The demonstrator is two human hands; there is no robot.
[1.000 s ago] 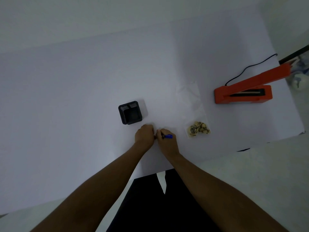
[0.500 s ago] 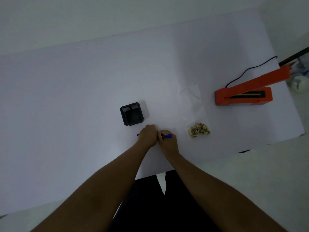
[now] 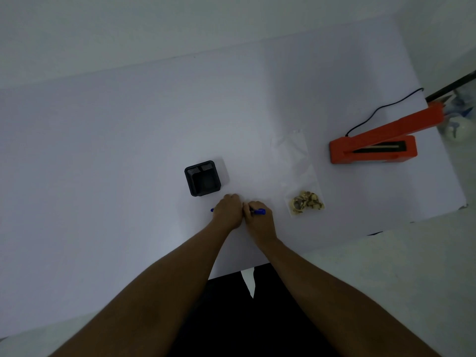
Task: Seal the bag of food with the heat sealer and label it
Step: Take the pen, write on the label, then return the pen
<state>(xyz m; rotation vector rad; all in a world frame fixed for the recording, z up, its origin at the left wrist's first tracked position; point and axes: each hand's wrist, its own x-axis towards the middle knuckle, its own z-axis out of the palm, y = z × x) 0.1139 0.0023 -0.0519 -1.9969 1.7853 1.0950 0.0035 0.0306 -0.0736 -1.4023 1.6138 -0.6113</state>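
The left hand point(image 3: 228, 211) and the right hand point(image 3: 258, 220) meet knuckle to knuckle just in front of the black pen holder point(image 3: 203, 178), both curled closed around a blue marker point(image 3: 258, 211). Its blue end sticks out past the right hand, and a second blue tip point(image 3: 212, 210) shows at the far side of the left hand; they look to be pulling cap from barrel, though the fists hide the join and I cannot be sure which hand has the cap. Neither hand touches anything else.

To the right of the pen holder, well apart from the hands, lies the clear plastic bag point(image 3: 296, 171) on the white table point(image 3: 128, 150), its small heap of pale food pieces point(image 3: 307, 203) bunched at the near end and the empty film stretching away from the person. That film should be thin, limp and a little slippery, and the load is light, so it is probably best lifted by pinching the empty upper part flat near the mouth, letting the food hang below. Further right of the pen holder stands the orange heat sealer point(image 3: 373, 150), its arm raised and its black cord point(image 3: 381, 109) trailing off behind
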